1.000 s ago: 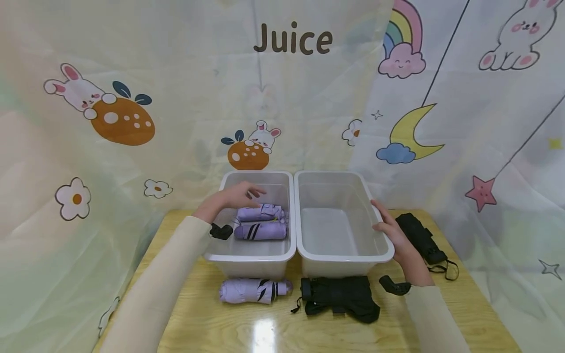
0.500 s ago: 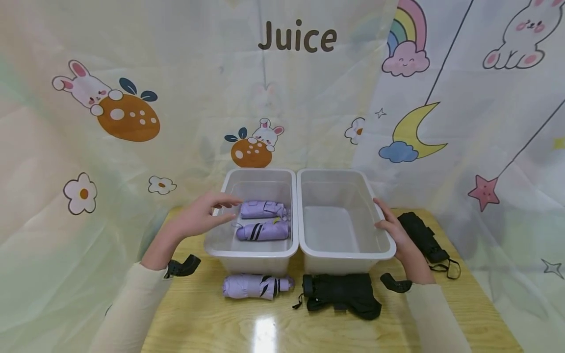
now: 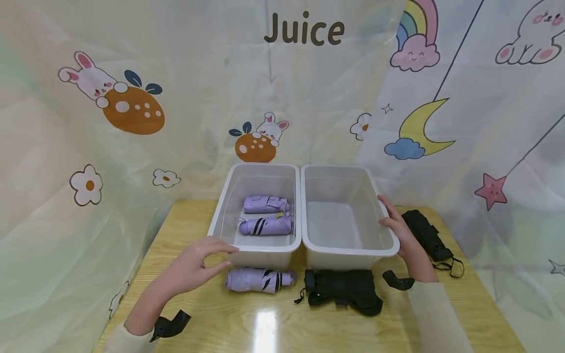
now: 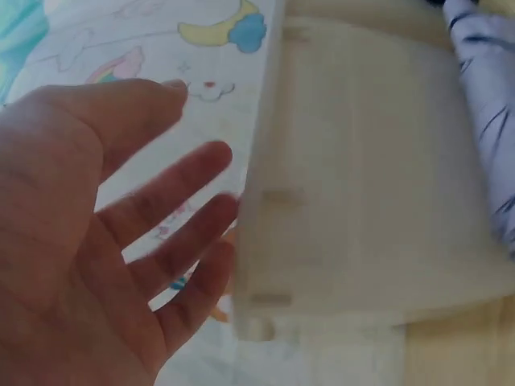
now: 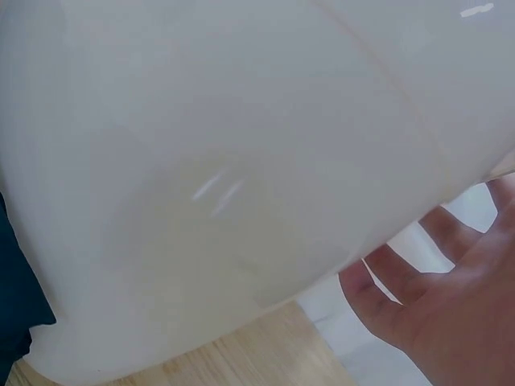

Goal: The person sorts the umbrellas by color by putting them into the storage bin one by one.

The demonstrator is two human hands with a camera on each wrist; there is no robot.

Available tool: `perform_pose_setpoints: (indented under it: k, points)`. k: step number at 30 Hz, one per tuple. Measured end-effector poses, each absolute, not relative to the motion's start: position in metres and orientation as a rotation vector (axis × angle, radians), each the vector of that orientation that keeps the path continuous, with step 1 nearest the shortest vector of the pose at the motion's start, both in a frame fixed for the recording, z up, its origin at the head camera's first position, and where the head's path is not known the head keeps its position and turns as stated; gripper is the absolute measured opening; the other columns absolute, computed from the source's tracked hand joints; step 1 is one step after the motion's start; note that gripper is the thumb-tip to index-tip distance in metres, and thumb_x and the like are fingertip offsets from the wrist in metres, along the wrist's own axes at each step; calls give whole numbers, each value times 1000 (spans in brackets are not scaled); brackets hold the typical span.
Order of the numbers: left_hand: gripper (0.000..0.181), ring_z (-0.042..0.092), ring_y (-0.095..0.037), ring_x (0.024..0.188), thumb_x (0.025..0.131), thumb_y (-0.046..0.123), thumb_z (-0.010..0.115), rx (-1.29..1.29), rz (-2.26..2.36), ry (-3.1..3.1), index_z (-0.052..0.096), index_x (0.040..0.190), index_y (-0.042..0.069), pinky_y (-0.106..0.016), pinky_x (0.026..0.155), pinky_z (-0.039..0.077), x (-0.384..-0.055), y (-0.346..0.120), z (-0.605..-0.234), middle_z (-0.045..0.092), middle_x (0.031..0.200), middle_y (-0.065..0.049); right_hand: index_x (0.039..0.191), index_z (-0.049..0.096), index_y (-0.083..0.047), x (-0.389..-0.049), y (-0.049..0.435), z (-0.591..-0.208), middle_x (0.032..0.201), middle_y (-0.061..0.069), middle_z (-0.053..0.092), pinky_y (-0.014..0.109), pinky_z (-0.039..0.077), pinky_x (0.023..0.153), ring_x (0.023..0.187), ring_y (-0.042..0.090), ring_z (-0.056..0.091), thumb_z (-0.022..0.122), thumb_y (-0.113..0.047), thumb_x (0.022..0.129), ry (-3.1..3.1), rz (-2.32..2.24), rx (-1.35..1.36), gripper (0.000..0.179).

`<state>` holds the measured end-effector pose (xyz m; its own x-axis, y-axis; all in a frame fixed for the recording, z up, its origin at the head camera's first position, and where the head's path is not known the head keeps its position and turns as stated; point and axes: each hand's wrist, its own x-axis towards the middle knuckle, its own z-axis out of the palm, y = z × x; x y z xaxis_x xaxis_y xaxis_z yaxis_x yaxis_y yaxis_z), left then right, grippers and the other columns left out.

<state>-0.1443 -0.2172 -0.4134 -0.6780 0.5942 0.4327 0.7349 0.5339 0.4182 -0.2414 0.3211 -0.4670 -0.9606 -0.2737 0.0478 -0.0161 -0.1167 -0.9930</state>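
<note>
My left hand [image 3: 192, 267], fingers extended and thumb apart, is by the near left corner of the left white bin [image 3: 265, 248]; its fingertips overlap the rim in the head view. Nothing is in its palm in the left wrist view. Inside that bin lie two folded lilac umbrellas, a rear one [image 3: 265, 204] and a front one [image 3: 267, 226]. A third lilac umbrella [image 3: 256, 280] lies on the table before it. At the right bin [image 3: 348, 251], my right hand [image 3: 403, 240] rests on the right rim with fingers loosely spread.
A folded black umbrella [image 3: 348, 289] lies before the right bin on the wooden table [image 3: 212, 328]. Another black umbrella [image 3: 425, 235] with a looped strap lies beyond my right hand. A printed cloth [image 3: 194, 98] hangs behind the bins, which stand side by side.
My left hand has come out from over the umbrellas in the left bin, moving left and toward me to its near corner. My right hand stays at the rim. The head view has shifted slightly.
</note>
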Motion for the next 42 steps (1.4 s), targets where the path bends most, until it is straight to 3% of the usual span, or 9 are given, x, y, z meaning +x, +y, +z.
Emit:
perform_pose_setpoints:
  k: [7, 11, 17, 23, 27, 33, 37, 42]
  points:
    - [42, 58, -10, 99, 76, 9, 80, -1066, -669, -2416, 70, 113, 26, -32, 79, 51, -116, -212, -429, 63, 109, 15, 158, 3, -26, -239, 321, -469, 158, 14, 1, 36, 51, 86, 124, 29, 32, 40, -3, 102, 1975, -2198, -324, 70]
    - [41, 60, -11, 95, 75, 7, 80, -1175, -684, -2373, 70, 112, 21, -30, 78, 52, -116, -205, -454, 64, 106, 11, 158, 5, -26, -235, 321, -469, 158, 14, 1, 37, 51, 87, 123, 28, 33, 39, -3, 102, 2008, -2187, -293, 69]
    - [40, 58, -15, 97, 74, 22, 82, -1138, -471, -2492, 70, 113, 21, -38, 82, 51, -116, -187, -503, 63, 106, 7, 158, 4, -24, -232, 319, -470, 157, 14, 1, 37, 52, 87, 124, 27, 33, 38, -1, 102, 1964, -2215, -322, 69]
    - [63, 53, -23, 107, 72, 32, 83, -1066, -312, -2622, 60, 130, 26, -47, 85, 47, -117, -179, -531, 56, 121, -1, 158, 4, -22, -234, 315, -472, 157, 15, 2, 38, 52, 87, 125, 29, 33, 38, -1, 102, 1956, -2221, -335, 69]
    - [79, 51, -27, 110, 70, 40, 83, -1041, -246, -2693, 50, 142, 30, -48, 84, 46, -119, -176, -541, 52, 128, -3, 158, 3, -22, -233, 314, -472, 157, 15, 2, 40, 51, 88, 125, 29, 34, 38, 0, 102, 1953, -2212, -316, 70]
    - [91, 53, -29, 104, 70, 53, 81, -1038, -177, -2725, 40, 149, 32, -47, 82, 48, -130, -166, -545, 53, 121, -12, 158, 5, -25, -233, 317, -470, 157, 14, 3, 37, 51, 86, 124, 27, 34, 37, 0, 102, 1929, -2247, -302, 69]
    - [89, 54, -29, 97, 69, 58, 78, -1044, -170, -2713, 43, 147, 32, -43, 75, 49, -135, -161, -546, 54, 116, -14, 158, 5, -25, -234, 318, -469, 157, 14, 3, 36, 51, 86, 124, 27, 34, 36, 1, 102, 1939, -2247, -314, 69]
    - [93, 52, -29, 97, 62, 69, 77, -1031, -234, -2708, 49, 143, 32, -43, 78, 48, -139, -159, -549, 53, 116, -13, 158, 2, -23, -236, 319, -466, 158, 14, 2, 36, 51, 87, 125, 28, 33, 37, 0, 102, 1944, -2246, -321, 70]
